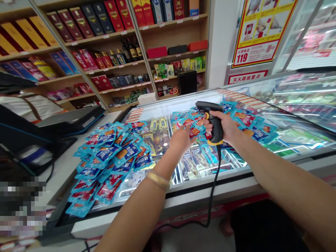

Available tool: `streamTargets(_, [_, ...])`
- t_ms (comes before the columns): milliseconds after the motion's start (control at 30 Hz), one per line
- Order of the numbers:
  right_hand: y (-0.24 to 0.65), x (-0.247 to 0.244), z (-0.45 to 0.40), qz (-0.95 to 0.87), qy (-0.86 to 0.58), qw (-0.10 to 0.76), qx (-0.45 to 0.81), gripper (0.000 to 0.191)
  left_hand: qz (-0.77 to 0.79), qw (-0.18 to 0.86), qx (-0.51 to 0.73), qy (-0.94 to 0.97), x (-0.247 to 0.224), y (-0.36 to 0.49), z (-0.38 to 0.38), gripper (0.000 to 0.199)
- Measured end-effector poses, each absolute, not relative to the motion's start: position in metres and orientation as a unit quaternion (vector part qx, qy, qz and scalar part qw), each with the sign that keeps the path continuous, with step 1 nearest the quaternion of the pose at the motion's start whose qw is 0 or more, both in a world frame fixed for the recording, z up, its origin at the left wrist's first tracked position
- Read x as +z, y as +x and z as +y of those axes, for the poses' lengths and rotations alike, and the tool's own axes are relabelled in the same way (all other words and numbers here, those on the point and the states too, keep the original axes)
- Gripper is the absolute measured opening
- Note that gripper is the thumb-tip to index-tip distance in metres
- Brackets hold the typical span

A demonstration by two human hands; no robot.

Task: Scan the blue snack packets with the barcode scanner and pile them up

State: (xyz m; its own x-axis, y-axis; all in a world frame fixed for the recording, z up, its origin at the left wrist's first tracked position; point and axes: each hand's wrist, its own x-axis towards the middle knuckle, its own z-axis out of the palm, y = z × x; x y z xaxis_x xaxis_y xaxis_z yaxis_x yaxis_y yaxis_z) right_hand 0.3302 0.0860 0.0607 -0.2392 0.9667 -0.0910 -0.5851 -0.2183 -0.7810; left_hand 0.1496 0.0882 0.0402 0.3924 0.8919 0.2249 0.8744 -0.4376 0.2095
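My right hand (pixel 225 124) is wrapped round a black and yellow barcode scanner (pixel 216 131), whose cable hangs down in front of the freezer. To its left, my left hand (pixel 181 140), with a gold bangle (pixel 158 179) on the wrist, reaches in at a group of blue and red snack packets (pixel 194 131). Its fingers are mostly hidden and blurred, so I cannot tell whether they grip a packet. A large heap of similar packets (pixel 112 154) lies further left on the glass top. More packets (pixel 248 119) are spread at the right, behind my right forearm.
Under the glass of the chest freezer (pixel 189 196) are wrapped frozen goods (pixel 159 127). A counter at the left carries a dark flat device (pixel 76 117). Shelves (pixel 110 36) with boxes and bottles stand behind. A black box (pixel 187 82) sits beyond the freezer's far edge.
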Motion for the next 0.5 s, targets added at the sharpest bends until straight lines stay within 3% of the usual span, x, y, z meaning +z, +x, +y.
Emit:
streamTargets(133, [0.326,0.064,0.086,-0.316,-0.288,0.546,0.72,0.013,0.505,0.001,0.114,0.856,0.04,0.148,0.088,0.034])
streamTargets(333, [0.323,0.068,0.083,-0.333,-0.289,0.542,0.715,0.014,0.5,0.007,0.183,0.847,0.044,0.139,0.081,0.032])
streamTargets(433, [0.322,0.069,0.081,-0.334,-0.287,0.546,0.713,0.012,0.54,0.083,0.298,0.783,0.042,0.135,0.085,0.028])
streamTargets(500, [0.322,0.069,0.08,-0.339,-0.283,0.547,0.711,0.012,0.545,0.198,0.403,0.709,0.04,0.133,0.089,0.027])
